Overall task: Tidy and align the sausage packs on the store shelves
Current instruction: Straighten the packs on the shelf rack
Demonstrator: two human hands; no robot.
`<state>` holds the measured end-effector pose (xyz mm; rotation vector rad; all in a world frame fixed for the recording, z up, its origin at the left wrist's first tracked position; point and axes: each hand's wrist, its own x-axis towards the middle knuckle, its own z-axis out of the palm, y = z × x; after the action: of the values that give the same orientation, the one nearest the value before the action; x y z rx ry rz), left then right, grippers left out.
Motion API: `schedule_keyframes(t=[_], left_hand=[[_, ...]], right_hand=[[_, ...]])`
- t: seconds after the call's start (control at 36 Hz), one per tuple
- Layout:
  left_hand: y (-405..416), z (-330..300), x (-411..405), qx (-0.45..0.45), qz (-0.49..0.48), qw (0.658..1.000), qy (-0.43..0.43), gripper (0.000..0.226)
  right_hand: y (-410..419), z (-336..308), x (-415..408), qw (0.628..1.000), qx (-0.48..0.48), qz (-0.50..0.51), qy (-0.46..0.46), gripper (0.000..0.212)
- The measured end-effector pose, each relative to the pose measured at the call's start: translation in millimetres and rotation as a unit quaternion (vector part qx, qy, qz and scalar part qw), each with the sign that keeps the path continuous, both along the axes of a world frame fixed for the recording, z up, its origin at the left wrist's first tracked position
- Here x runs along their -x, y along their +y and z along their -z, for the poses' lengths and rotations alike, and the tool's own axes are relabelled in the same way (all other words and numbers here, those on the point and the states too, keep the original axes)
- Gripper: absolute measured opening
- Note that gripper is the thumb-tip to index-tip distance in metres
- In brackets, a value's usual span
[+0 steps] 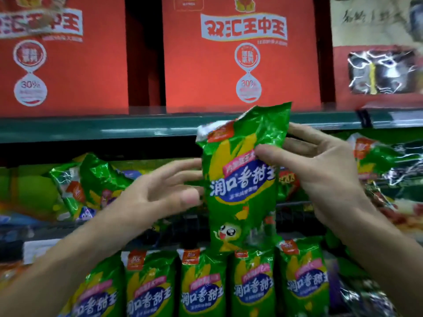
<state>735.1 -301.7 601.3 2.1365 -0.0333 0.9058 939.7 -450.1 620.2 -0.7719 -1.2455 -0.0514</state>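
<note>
A glossy green plastic sausage pack, printed with yellow corn and a blue label, was held upright at the centre of the frame, in front of the dark green metal shelf edge. It was pinched near its upper half by the right hand, the thumb laid on the front and the fingers spread behind the crumpled top. The left hand was kept just beside the pack's left edge with fingers relaxed and outstretched, gripping nothing (whether the fingertips touched the wrapper could not be told). A row of matching green packs was stood upright along the bottom of the frame, directly beneath the held pack. More green packs were seen lying tilted at the middle left. Large red cardboard boxes were ranged across the upper shelf.
</note>
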Motion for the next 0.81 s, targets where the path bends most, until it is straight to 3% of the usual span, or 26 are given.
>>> schedule_keyframes(t=[0.06, 0.22, 0.44, 0.56, 0.67, 0.75, 0.81], left_hand=[[4.1, 3.3, -6.2, -0.022, -0.020, 0.999, 0.024, 0.070], [-8.8, 4.4, -33.4, -0.016, -0.089, 0.996, 0.001, 0.062], [-6.8, 6.7, -31.5, 0.023, -0.126, 0.980, -0.154, 0.041], [7.4, 1.9, -25.8, 0.106, -0.129, 0.955, -0.243, 0.044], [11.3, -4.8, -21.7, 0.121, -0.140, 0.944, -0.274, 0.041], [7.9, -5.9, -21.7, 0.097, -0.140, 0.947, -0.274, 0.040], [6.0, -4.1, -22.7, 0.086, -0.138, 0.949, -0.272, 0.040]], right_hand=[[3.6, 2.7, -1.0, 1.000, 0.012, 0.016, -0.020, 0.041], [18.1, 2.0, -4.4, 1.000, 0.006, -0.008, 0.011, 0.038], [20.4, 6.0, -29.8, 0.993, 0.072, -0.056, -0.074, 0.050], [29.1, 28.2, -58.5, 0.984, 0.115, 0.035, -0.132, 0.046], [52.7, 48.6, -67.7, 0.910, 0.212, 0.217, -0.282, 0.077], [65.8, 52.5, -62.5, 0.847, 0.199, 0.331, -0.364, 0.073], [71.2, 52.5, -63.0, 0.830, 0.173, 0.359, -0.389, 0.064]])
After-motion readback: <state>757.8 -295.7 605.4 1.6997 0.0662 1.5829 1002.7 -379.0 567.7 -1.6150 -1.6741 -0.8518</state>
